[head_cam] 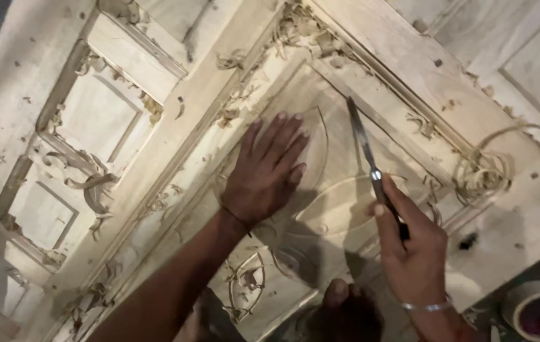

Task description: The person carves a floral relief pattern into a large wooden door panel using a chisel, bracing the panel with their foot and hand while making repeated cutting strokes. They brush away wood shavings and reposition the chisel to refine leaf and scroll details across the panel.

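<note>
Grip of right hand (409,244) clasps chisel (365,149).

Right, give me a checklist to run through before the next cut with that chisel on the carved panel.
1. Chisel gripped: ok, the right hand is closed round its handle.
2. Panel held down: ok, the left hand lies flat on it, fingers spread.
3. Left hand out of the blade's path: ok, it sits beside the blade, which points up and away.
4. Blade tip on the wood: cannot tell, contact is unclear.
5. Cutting area free of shavings: not ok, curls and chips lie around the frame.
6. Foot clear of the tool: ok, it rests at the panel's lower edge, below both hands.
</note>
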A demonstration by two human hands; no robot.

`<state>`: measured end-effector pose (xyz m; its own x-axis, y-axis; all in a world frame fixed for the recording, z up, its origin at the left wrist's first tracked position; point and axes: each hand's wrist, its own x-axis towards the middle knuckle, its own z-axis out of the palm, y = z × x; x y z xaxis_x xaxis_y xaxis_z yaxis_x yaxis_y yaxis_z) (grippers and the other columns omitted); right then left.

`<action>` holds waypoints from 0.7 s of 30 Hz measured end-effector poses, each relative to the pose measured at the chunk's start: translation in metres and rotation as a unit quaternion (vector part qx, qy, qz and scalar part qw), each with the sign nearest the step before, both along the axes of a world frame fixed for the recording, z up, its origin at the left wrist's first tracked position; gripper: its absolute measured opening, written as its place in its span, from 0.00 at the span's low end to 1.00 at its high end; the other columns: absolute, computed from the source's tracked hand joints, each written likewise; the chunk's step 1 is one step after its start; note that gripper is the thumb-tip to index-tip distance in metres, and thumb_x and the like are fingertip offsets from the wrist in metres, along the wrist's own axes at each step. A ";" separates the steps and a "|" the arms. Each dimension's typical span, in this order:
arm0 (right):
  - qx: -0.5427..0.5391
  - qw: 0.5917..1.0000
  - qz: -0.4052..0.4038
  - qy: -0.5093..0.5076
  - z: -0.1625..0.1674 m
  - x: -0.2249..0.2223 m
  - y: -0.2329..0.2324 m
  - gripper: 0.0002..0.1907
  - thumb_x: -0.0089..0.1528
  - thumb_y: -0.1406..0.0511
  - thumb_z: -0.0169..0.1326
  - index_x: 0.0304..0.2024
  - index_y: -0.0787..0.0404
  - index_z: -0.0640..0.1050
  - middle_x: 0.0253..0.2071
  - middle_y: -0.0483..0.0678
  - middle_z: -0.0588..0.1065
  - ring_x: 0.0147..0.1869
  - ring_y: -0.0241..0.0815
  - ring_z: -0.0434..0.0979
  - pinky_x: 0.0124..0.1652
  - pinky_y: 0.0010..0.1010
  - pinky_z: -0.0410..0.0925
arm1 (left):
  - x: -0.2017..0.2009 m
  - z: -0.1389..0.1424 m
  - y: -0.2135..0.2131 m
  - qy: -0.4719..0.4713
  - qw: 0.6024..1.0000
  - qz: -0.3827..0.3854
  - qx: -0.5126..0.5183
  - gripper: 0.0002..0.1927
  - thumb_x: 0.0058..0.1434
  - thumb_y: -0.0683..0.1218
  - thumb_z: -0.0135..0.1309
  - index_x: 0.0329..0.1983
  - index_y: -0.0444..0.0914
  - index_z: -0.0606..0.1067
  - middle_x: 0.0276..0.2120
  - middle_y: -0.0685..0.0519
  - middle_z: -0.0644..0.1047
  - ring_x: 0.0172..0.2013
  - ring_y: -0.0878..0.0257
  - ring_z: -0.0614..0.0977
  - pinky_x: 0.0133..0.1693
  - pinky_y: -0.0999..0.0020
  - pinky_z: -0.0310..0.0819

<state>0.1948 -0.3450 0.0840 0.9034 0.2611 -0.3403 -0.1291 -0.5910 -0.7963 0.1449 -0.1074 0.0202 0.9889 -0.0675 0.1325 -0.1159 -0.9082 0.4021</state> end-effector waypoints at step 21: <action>0.034 0.999 0.008 -0.018 -0.001 -0.007 0.001 0.25 0.68 0.70 0.50 0.68 0.64 0.71 0.40 0.45 0.81 0.28 0.24 0.66 0.26 0.19 0.61 | 0.004 -0.005 -0.001 0.004 1.000 0.003 0.029 0.23 0.69 0.50 0.54 0.65 0.37 0.72 0.72 0.47 0.63 0.74 0.52 0.59 0.73 0.47 0.47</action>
<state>0.1875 -0.3440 0.0831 0.9104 0.2966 -0.2884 -0.0906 -0.5372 -0.8386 0.1492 -0.1089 0.0150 0.9903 -0.0698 0.1198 -0.1079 -0.9306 0.3499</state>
